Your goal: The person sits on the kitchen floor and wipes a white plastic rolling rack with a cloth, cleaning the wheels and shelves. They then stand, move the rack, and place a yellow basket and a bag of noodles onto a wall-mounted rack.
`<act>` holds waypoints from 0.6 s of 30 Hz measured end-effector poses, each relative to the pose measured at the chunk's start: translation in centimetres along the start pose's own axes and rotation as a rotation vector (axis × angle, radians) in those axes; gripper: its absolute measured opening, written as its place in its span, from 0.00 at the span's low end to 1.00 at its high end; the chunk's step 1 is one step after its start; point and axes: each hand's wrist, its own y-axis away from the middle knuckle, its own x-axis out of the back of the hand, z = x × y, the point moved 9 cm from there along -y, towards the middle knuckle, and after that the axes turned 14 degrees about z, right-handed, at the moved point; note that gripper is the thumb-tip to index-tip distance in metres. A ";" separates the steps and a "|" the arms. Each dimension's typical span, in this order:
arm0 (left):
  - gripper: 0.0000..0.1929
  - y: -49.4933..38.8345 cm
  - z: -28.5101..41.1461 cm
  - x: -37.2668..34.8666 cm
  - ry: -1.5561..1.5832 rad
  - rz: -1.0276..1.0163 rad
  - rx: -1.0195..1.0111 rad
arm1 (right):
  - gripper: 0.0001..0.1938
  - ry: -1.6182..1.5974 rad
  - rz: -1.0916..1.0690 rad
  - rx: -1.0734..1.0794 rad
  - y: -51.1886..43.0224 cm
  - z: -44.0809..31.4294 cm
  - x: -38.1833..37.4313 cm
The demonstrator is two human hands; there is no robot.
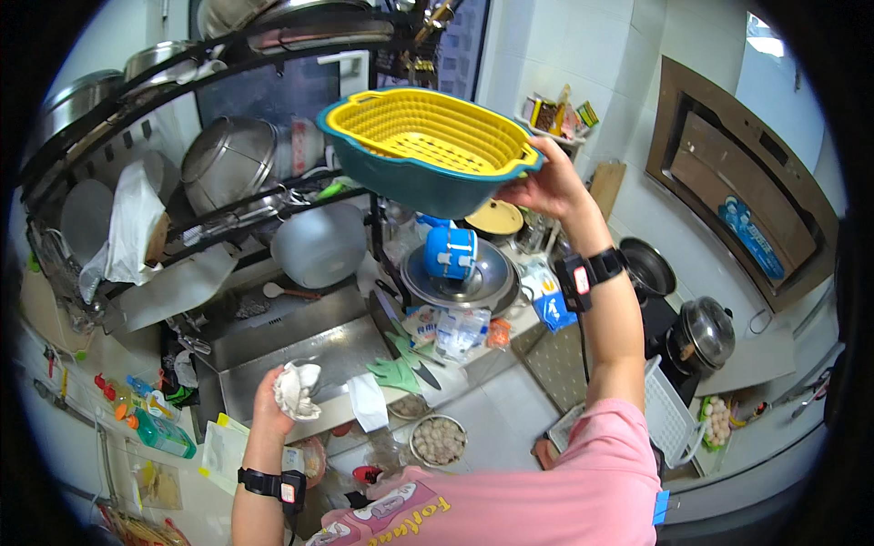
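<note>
My right hand (546,184) holds up a nested pair by its right end: a yellow plastic colander (437,130) sitting inside a dark teal plastic basin (416,181). The pair hangs in the air above the counter, in front of the black dish rack. In my left hand (273,403) is a crumpled white cloth (298,390), over the near edge of the stainless steel sink (307,355). Green rubber gloves (396,374) and a knife (427,375) lie on the counter right of the sink, beside a white sheet (367,403).
The black dish rack (273,194) with pots and bowls spans the back. A large pot lid (423,280) with a blue container (450,252) on it stands behind plastic bags (463,333). Bottles (160,433) stand at left. At right are a lidded pot (707,334) and a frying pan (645,266).
</note>
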 end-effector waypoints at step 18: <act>0.13 2.9 2.9 5.0 0.138 0.020 -0.081 | 0.27 -0.153 -0.087 0.064 -9.4 1.7 -16.5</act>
